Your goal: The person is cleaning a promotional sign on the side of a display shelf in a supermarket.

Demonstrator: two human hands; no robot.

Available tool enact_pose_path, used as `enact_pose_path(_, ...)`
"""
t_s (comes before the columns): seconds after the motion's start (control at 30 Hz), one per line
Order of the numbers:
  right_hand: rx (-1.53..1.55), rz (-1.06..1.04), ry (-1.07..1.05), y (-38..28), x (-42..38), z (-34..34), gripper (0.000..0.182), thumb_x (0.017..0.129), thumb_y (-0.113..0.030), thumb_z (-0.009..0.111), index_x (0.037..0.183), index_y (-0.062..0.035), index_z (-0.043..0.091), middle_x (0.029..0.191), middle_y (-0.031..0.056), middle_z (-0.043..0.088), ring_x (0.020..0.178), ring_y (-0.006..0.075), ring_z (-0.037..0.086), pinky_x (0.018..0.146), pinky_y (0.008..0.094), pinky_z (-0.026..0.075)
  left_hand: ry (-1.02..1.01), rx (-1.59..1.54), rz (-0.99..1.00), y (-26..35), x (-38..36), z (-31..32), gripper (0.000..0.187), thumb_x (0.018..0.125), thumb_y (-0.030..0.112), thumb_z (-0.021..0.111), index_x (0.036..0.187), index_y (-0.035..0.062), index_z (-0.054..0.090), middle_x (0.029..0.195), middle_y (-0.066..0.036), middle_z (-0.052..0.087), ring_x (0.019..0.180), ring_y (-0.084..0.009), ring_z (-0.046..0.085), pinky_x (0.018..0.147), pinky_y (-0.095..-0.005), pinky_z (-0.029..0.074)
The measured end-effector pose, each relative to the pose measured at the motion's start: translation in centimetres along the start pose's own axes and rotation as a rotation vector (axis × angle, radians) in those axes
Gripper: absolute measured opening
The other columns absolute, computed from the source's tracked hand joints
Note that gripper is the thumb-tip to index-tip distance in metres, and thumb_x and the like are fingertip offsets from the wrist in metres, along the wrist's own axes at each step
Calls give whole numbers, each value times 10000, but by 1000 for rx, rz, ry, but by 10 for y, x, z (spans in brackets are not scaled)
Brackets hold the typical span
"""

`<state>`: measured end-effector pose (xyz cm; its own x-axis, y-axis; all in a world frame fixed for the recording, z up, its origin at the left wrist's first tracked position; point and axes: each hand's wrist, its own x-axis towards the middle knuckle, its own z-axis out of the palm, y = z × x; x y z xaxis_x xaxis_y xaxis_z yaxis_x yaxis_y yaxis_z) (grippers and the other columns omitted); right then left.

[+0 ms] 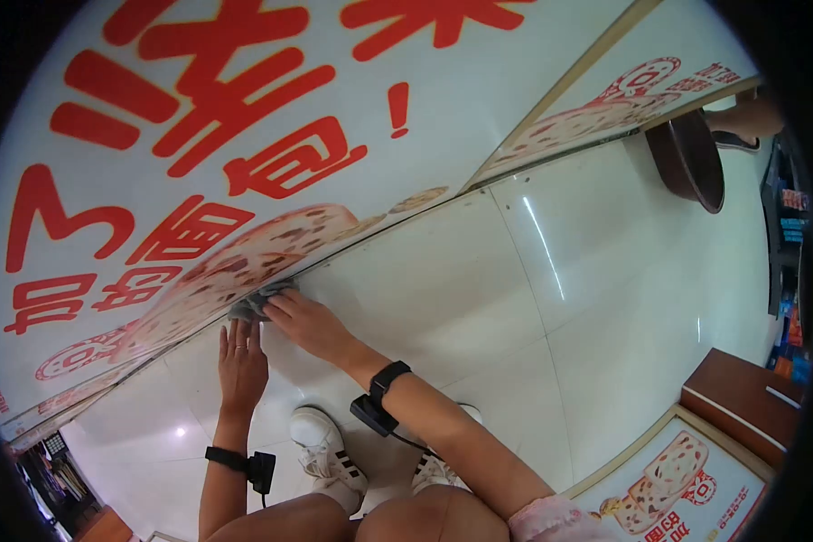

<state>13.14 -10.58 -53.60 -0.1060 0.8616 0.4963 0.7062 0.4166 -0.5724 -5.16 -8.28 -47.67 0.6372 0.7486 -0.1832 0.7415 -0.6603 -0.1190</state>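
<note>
A crumpled grey cloth [257, 303] is pressed against the lower edge of the white printed panel [425, 117], where the panel meets the floor. My right hand [309, 323] grips the cloth, its fingers bent over it. Just to the left, my left hand [242, 369] has its fingers stretched upward, their tips at the cloth's lower edge, the thumb apart. Whether those fingertips press on the cloth or only rest beside it is hard to see. Large red characters and a picture of bread cover the panel.
Glossy pale floor tiles [461, 289] surround my white shoes [321, 443]. A dark brown bucket [686, 163] stands by another person's foot [736, 140] at the upper right. A brown cabinet [741, 402] and a framed bread poster [677, 488] are at the lower right.
</note>
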Motion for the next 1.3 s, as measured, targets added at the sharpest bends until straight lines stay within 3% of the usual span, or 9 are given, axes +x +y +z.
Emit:
enact_pose_path(0.23, 128, 395, 304, 34, -21, -63, 321, 749, 64, 571, 1061, -9, 597, 1071, 135, 592, 1020, 335, 565, 838, 409, 512, 10, -75, 251, 44, 52, -8, 532, 827, 68, 507, 1355, 20, 467, 1277, -184, 534, 1262, -313, 464, 1115, -472, 284)
enact_pose_path(0.47, 161, 616, 451, 34, -25, -79, 300, 779, 86, 574, 1062, -10, 594, 1061, 140, 603, 980, 327, 568, 812, 391, 493, 135, -82, 360, 63, 73, -20, 528, 831, 111, 526, 1349, 27, 472, 1257, -147, 522, 1239, -281, 467, 1099, -441, 309)
enact_pose_path(0.57, 209, 627, 445, 25, -20, -65, 277, 787, 91, 581, 1045, -6, 602, 1045, 148, 603, 920, 312, 605, 730, 361, 517, 109, -78, 323, 45, 55, -19, 520, 829, 105, 528, 1343, 33, 485, 1257, -147, 523, 1240, -281, 469, 1099, -443, 311)
enact_pose_path(0.63, 206, 540, 426, 18, -10, -46, 281, 780, 51, 589, 1051, -21, 591, 1057, 157, 606, 984, 351, 566, 832, 407, 488, 159, -8, 266, 25, 38, -22, 526, 823, 103, 538, 1344, 41, 490, 1239, -145, 534, 1248, -280, 465, 1097, -443, 314)
enact_pose_path(0.77, 352, 489, 304, -11, 9, -3, 290, 777, 33, 589, 1062, -20, 579, 1054, 163, 597, 988, 362, 562, 841, 428, 487, 69, 68, 145, -16, -5, -21, 537, 824, 95, 541, 1355, 51, 482, 1255, -147, 537, 1281, -282, 445, 1111, -448, 298)
enact_pose_path(0.93, 415, 184, 36, -52, 20, 36, 236, 795, -35, 577, 1030, -12, 581, 1048, 137, 592, 1003, 334, 555, 834, 406, 511, -34, -47, -230, -47, -51, -2, 630, 813, 44, 534, 1414, -22, 357, 1430, -221, 388, 1353, -379, 326, 1148, -496, 221)
enact_pose_path(1.0, 439, 170, -9, -60, 11, 35, 248, 783, -38, 582, 1031, -20, 583, 1045, 124, 590, 993, 321, 559, 824, 395, 517, 91, -149, -368, -49, -59, 8, 647, 799, 31, 548, 1416, -14, 357, 1434, -233, 383, 1355, -361, 341, 1133, -488, 250)
enact_pose_path(1.13, 450, 196, -64, -55, -5, 13, 241, 799, -56, 593, 1040, -37, 578, 1033, 114, 600, 1001, 314, 568, 787, 394, 524, 119, -243, -264, -37, -47, 10, 655, 792, 8, 546, 1413, -21, 341, 1360, -266, 424, 1304, -417, 368, 1107, -497, 300)
enact_pose_path(1.3, 532, 657, 289, -30, -12, -31, 215, 834, -64, 597, 1041, -32, 548, 977, 150, 598, 818, 344, 590, 699, 387, 495, 182, -190, 74, 1, 2, -25, 577, 782, -3, 537, 1347, -41, 430, 1224, -268, 486, 1172, -437, 473, 1072, -503, 356)
